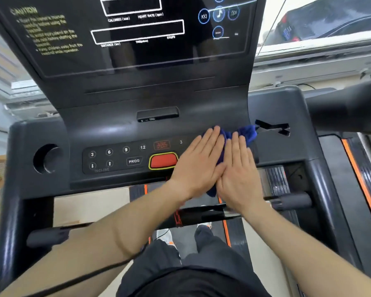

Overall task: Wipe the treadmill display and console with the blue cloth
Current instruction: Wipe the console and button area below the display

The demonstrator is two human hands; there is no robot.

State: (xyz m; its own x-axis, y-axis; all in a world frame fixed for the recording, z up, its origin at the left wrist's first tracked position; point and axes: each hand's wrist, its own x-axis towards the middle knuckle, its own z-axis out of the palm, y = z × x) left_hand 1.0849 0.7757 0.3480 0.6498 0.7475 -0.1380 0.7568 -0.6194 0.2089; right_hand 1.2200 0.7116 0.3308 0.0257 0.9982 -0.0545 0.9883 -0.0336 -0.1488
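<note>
Hands, left point(198, 162) and right point(240, 168), press flat, fingers spread, mostly hiding blue cloth point(247, 130).

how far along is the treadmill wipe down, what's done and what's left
No part can be confirmed as finished from this view. In hand: both hands, left and right, press the blue cloth flat on the right side of the console. Apparently left: the button panel, red stop button and the display above.

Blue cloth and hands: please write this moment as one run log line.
phase: wiping console | blue cloth: under both hands | left hand: flat | right hand: flat | display: untouched now
</note>
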